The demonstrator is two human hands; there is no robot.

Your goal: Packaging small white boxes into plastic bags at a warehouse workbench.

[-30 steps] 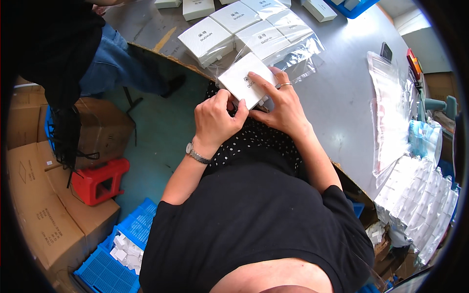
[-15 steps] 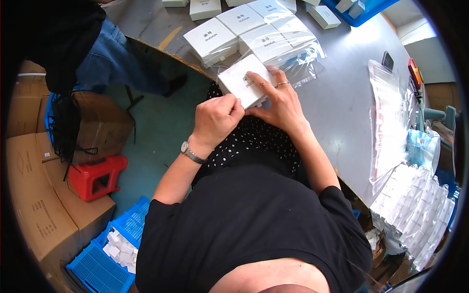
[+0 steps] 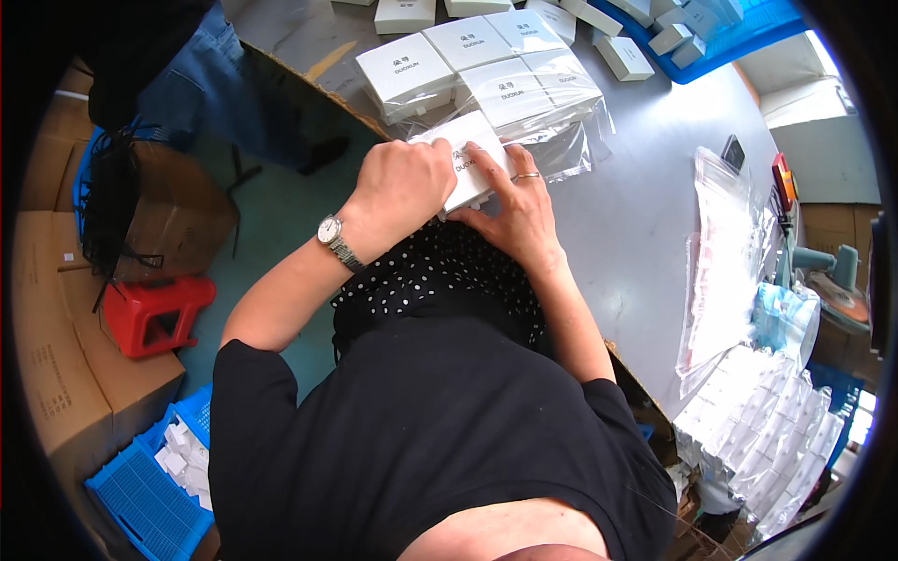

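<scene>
A small white box (image 3: 474,142) with dark print on its lid is held at the table's near edge. My left hand (image 3: 404,184), a watch on its wrist, lies over the box's left end with fingers curled down; its fingertips are hidden. My right hand (image 3: 517,203), with a ring, grips the right side, fingers on the lid and thumb at the near side. Just beyond lies a clear plastic bag (image 3: 568,154) around several white boxes (image 3: 510,91) set in rows. Its loose open end reaches toward my right hand.
More white boxes (image 3: 624,58) lie at the back, beside a blue basket (image 3: 687,70). Flat clear bags (image 3: 720,271) and a phone (image 3: 733,151) lie right on the grey table (image 3: 636,234). Wrapped packs (image 3: 758,421) stand lower right. At left are cartons, a red stool (image 3: 154,316) and another person's leg (image 3: 201,93).
My left hand has turned and shifted left and up over the box's left end. My right hand stays on the box. The whole view has shifted slightly.
</scene>
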